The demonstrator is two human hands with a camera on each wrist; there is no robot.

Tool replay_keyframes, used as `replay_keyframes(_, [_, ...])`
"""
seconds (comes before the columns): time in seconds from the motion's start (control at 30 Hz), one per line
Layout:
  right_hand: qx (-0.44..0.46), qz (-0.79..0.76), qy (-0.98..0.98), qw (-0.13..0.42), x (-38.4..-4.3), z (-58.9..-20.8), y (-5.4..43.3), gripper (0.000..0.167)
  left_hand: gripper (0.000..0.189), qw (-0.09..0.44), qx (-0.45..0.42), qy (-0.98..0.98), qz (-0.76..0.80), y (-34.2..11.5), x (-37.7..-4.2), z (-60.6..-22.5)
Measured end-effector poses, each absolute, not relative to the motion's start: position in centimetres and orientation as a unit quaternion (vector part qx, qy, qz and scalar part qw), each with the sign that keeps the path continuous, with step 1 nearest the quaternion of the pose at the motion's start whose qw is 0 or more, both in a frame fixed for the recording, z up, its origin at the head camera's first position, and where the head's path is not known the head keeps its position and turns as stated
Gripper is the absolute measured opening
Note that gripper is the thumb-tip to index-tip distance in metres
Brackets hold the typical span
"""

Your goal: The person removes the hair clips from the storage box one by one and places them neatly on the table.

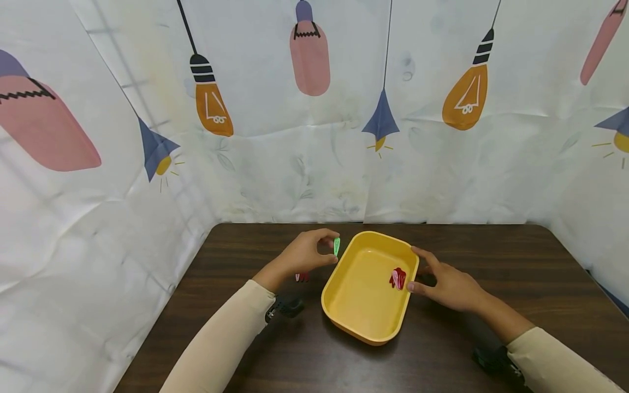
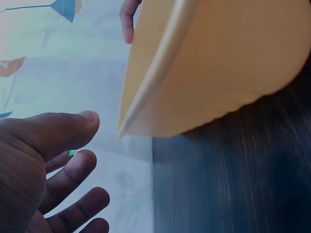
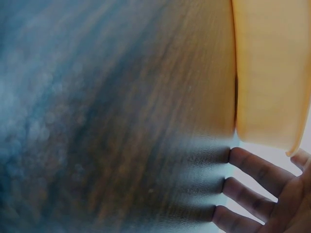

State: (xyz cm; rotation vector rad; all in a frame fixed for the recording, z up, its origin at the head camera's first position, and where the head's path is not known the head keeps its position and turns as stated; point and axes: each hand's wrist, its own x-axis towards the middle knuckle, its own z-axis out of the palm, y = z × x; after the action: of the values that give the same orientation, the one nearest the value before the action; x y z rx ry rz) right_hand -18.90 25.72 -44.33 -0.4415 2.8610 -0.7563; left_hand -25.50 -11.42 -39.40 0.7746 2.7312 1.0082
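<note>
At far left, patterned cloth hangs beside the table. On the table, small red and pink pieces lie by the left wrist, which partly blocks them from the head camera. Just beyond, the left hand pinches a green piece between thumb and finger, near the left rim of the yellow bin. The head view shows that piece clearly; in the left wrist view the fingers cover all but a green speck, though the bin's outer wall appears there. Inside the bin, by its right wall, lies a red and pink bunch, which only the head view shows. At the right, the right hand has its fingers spread, thumb and forefinger touching the rim. The right wrist view adds three lower fingertips at the tabletop, hidden from above. A dark device sits at the right wrist.
</note>
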Motion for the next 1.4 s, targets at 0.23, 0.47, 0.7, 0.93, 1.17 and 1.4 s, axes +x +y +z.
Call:
replay_keyframes(0.23, [-0.150,-0.253,0.953,0.073,-18.9,-44.4,25.8,0.096,0.055,0.072,0.249,0.898,0.355,-12.8,-25.3,-39.8])
replay_keyframes(0.47, [-0.149,-0.253,0.953,0.074,-18.9,-44.5,25.9,0.096,0.053,0.066,0.238,0.904,0.349,-13.6,-25.2,-40.3])
replay_keyframes(0.7, [-0.156,-0.256,0.951,0.070,-18.9,-44.4,25.8,0.095,0.053,0.059,0.225,0.909,0.344,-14.5,-25.1,-41.1])
replay_keyframes(0.93, [-0.156,-0.255,0.952,0.070,-18.9,-44.5,25.9,0.096,0.054,0.056,0.221,0.917,0.328,-15.6,-24.7,-41.8])
replay_keyframes(1.17, [-0.158,-0.251,0.953,0.066,-18.9,-44.6,26.0,0.096,0.055,0.063,0.211,0.915,0.338,-16.5,-24.2,-42.4])
replay_keyframes(1.4, [-0.154,-0.254,0.952,0.069,-18.9,-44.5,25.8,0.096,0.055,0.053,0.204,0.919,0.334,-17.5,-24.0,-42.9])
